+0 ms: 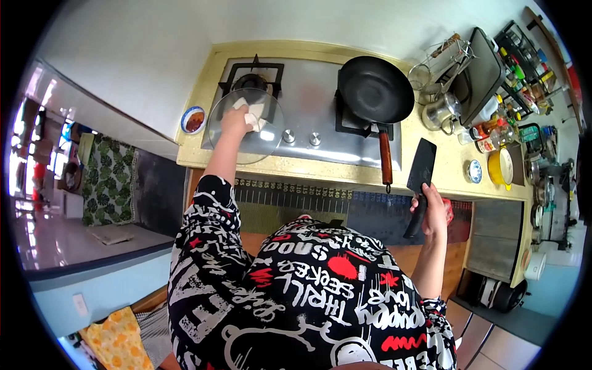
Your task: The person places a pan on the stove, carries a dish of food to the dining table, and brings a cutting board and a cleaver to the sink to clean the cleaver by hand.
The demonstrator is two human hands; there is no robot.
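Observation:
My left hand (237, 121) is closed on a crumpled white cloth (255, 115), which may be a paper towel. Both are over a round clear glass disc (271, 143) lying across the stove's left side, partly over the left burner (251, 83). In my right hand (433, 208) is a black cleaver (423, 163), gripped by its handle with the blade pointing up and away from me, just off the counter's front edge. A black frying pan (375, 88) with a wooden handle sits on the right burner.
Left of the stove stands a small bowl (193, 120) of reddish-brown food. On the right are a metal pot (441, 114), a yellow pot (500, 168), a small patterned bowl (474, 171) and several bottles (493, 137). The pan's handle (385, 157) juts over the counter edge.

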